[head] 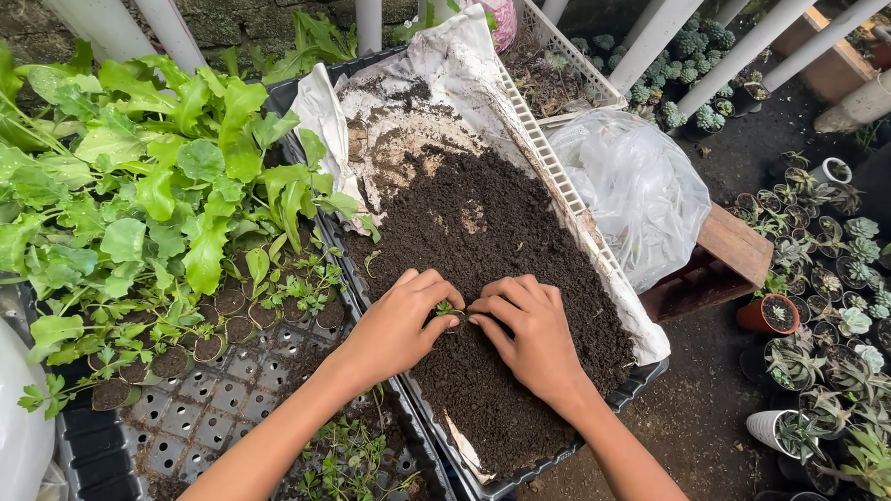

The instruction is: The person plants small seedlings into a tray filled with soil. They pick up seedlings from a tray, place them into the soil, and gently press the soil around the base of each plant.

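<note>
Head view: both hands meet over the soil, mid-tray.
Left hand (394, 328): fingers pinched on a tiny green seedling (444, 309), knuckles on the dirt.
Right hand (531, 329): fingers curled, tips pressing soil just beside the seedling, grasping nothing I can make out.
Soil tray (563, 190): dark potting mix on a white liner, centre.
Left: perforated black seedling tray (222, 401), leafy greens (142, 184) at its far end.
Right: small potted succulents (840, 333) on the ground.

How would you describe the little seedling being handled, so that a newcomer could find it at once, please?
Find the black plastic tray of dark soil. Near its middle, the left hand and right hand meet around a tiny green seedling, the only green sprout in that soil.
</note>
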